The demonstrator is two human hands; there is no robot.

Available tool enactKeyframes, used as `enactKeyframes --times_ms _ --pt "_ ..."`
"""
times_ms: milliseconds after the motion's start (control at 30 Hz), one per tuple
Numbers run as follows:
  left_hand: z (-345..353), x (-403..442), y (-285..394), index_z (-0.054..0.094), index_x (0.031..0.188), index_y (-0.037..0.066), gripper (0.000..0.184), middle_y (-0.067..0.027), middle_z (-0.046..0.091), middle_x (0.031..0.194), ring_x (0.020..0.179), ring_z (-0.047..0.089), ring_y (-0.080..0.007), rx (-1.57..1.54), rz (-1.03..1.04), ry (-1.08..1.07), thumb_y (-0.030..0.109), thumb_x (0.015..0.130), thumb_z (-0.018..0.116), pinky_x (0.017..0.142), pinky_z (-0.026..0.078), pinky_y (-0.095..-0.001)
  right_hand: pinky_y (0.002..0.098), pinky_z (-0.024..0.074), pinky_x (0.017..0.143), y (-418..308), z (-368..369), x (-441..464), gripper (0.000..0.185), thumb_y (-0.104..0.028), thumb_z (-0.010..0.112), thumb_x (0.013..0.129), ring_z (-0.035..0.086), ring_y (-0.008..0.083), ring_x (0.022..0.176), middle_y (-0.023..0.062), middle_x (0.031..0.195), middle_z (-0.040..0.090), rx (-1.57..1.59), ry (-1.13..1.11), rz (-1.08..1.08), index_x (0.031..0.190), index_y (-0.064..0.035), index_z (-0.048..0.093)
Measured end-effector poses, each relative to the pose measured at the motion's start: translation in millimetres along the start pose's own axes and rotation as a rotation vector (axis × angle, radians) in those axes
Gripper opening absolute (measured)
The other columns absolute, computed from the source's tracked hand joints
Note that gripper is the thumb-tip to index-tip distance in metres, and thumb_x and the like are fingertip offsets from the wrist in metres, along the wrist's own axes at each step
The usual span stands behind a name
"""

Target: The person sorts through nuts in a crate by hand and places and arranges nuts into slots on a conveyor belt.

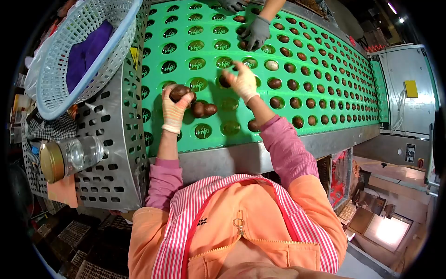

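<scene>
My left hand [173, 108], in a pale knit glove, is closed around dark brown eggs [180, 93] above the green moulded tray [211, 143]. Just right of it, two more brown eggs [204, 109] rest side by side on the tray between its cups. My right hand [244, 83] hovers over the tray with fingers spread. Near its fingertips a brown egg [224, 82] sits in a cup, partly in shadow. Empty cups with pale markings surround my left hand, while cups farther right hold brown eggs [295, 102].
Across the tray are another person's grey-gloved hands [256, 33], one touching eggs. At left, a blue plastic basket [53, 79] with purple cloth [88, 56] and a gold-lidded jar [76, 156] stand by a perforated metal panel [109, 158]. A metal cabinet [406, 88] closes the right end.
</scene>
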State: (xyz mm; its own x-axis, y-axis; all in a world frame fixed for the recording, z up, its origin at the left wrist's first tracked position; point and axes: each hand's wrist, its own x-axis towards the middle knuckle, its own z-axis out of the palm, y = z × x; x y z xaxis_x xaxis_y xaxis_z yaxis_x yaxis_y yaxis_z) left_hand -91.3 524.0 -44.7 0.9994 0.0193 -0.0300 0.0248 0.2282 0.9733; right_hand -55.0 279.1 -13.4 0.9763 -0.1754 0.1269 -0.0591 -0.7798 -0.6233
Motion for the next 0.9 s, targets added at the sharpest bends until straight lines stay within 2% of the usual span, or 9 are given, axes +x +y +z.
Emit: enactKeyframes --times_ms 67,167,200,267,400,567,667,800,900 --pt "15 13 12 0.054 0.115 0.006 0.050 -0.0037 0.058 0.096 0.082 0.059 -0.0140 -0.113 -0.125 -0.001 0.016 0.074 0.080 0.063 0.052 -0.0269 0.0406 0.0482 0.087 4 10 31 0.044 -0.037 0.062 0.089 0.062 0.0355 0.099 0.0225 0.111 0.063 0.506 0.102 0.208 0.117 -0.0029 0.061" --pt "15 49 -37 0.056 0.114 0.006 0.050 -0.0046 0.059 0.099 0.087 0.059 -0.0165 0.421 0.112 -0.052 0.014 0.071 0.080 0.077 0.053 -0.0300 0.0427 0.0472 0.089 8 30 49 0.026 -0.027 0.057 0.091 0.059 0.0377 0.100 0.0165 0.115 0.062 0.192 -0.031 -0.100 0.110 -0.0105 0.065" --pt "25 52 -28 0.057 0.114 0.006 0.051 -0.0048 0.060 0.100 0.088 0.059 -0.0173 0.450 0.121 -0.071 0.013 0.070 0.081 0.082 0.052 -0.0317 0.0442 0.0462 0.093 11 34 49 0.027 -0.024 0.060 0.088 0.056 0.0383 0.106 0.0136 0.120 0.061 -0.151 -0.147 -0.227 0.111 -0.0123 0.066" --pt "25 75 -33 0.058 0.114 0.006 0.051 -0.0052 0.061 0.101 0.091 0.060 -0.0177 0.381 0.106 -0.145 0.017 0.070 0.081 0.085 0.052 -0.0327 0.0446 0.0458 0.095 18 41 45 0.028 -0.022 0.062 0.085 0.054 0.0380 0.111 0.0147 0.124 0.059 -0.196 -0.122 -0.248 0.111 -0.0135 0.067" --pt "52 118 6 0.059 0.117 0.007 0.055 -0.0095 0.065 0.106 0.094 0.063 -0.0207 0.648 0.053 -0.139 0.021 0.069 0.081 0.085 0.052 -0.0331 0.0436 0.0453 0.096 26 36 34 0.027 -0.022 0.062 0.086 0.054 0.0382 0.112 0.0165 0.125 0.059 0.061 0.041 -0.077 0.110 -0.0131 0.068" --pt "79 117 49 0.056 0.117 0.010 0.052 -0.0154 0.060 0.120 0.110 0.056 -0.0382 1.287 -0.110 -0.506 0.023 0.070 0.075 0.094 0.048 -0.0446 0.0392 0.0481 0.092 33 -3 -5 0.029 -0.020 0.061 0.088 0.060 0.0332 0.106 0.0180 0.122 0.060 0.150 0.140 -0.017 0.113 -0.0057 0.066" --pt "76 94 38 0.055 0.120 0.012 0.055 -0.0116 0.054 0.128 0.116 0.050 -0.0361 1.501 0.207 -0.448 0.021 0.069 0.073 0.098 0.045 -0.0425 0.0387 0.0504 0.090 51 -16 -32 0.024 -0.015 0.065 0.084 0.061 0.0338 0.104 0.0186 0.120 0.061 0.370 0.188 0.090 0.107 -0.0054 0.068" --pt "64 75 38 0.051 0.129 0.018 0.063 -0.0115 0.052 0.126 0.110 0.053 -0.0333 1.636 -0.084 -0.607 0.015 0.070 0.072 0.094 0.048 -0.0432 0.0389 0.0496 0.091 51 -51 -73 0.027 -0.016 0.064 0.086 0.058 0.0323 0.111 0.0182 0.124 0.059 0.277 0.236 0.095 0.111 -0.0052 0.067" --pt "56 63 49 0.048 0.133 0.020 0.066 -0.0118 0.052 0.124 0.109 0.054 -0.0332 1.611 -0.030 -0.625 0.013 0.072 0.071 0.093 0.049 -0.0441 0.0416 0.0469 0.094 52 -73 -103 0.028 -0.015 0.065 0.086 0.057 0.0338 0.112 0.0172 0.124 0.059 0.168 0.225 0.115 0.112 -0.0055 0.066"
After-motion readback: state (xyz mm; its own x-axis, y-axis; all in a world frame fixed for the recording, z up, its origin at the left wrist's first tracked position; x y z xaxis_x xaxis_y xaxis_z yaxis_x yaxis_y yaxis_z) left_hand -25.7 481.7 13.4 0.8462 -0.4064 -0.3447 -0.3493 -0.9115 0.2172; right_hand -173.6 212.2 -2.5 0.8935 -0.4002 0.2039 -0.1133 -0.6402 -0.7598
